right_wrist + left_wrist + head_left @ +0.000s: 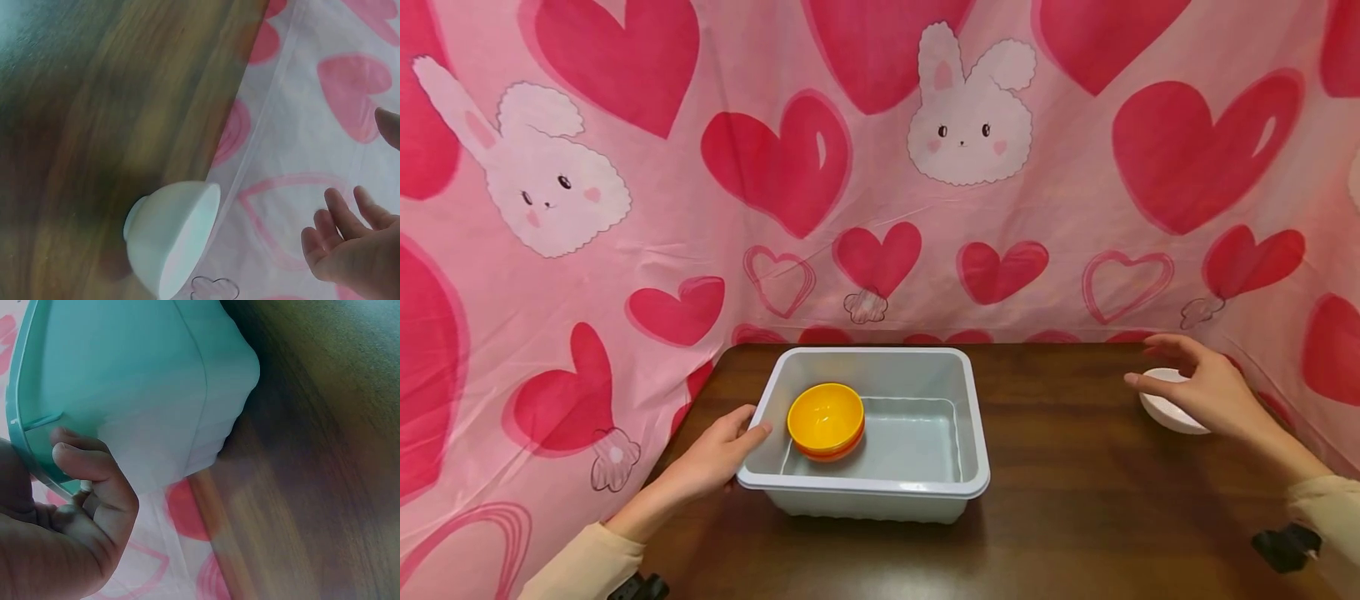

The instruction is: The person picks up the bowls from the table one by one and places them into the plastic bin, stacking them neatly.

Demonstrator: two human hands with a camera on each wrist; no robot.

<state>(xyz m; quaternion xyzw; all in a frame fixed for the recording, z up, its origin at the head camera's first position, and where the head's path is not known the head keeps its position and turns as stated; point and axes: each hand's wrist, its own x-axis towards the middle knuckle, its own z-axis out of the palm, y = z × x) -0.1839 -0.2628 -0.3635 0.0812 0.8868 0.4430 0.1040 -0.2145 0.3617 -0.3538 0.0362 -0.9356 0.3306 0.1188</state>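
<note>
A light grey plastic basin [865, 485] stands on the table, and my left hand [718, 454] grips its left rim. In the left wrist view the fingers [94, 465] curl under that rim against the outer wall. Inside the basin, toward the left, a yellow bowl [825, 415] is nested in an orange-red bowl [835, 455]. Far to the right, my right hand [1213, 392] hovers over a white bowl [1168, 414], thumb and fingers spread. The right wrist view has a gap between the hand [356, 250] and the upright white bowl [165, 231].
The dark brown wooden table [1060, 483] extends between the basin and the white bowl. Pink cloth [880, 192] printed with hearts and rabbits hangs behind the table and along both sides.
</note>
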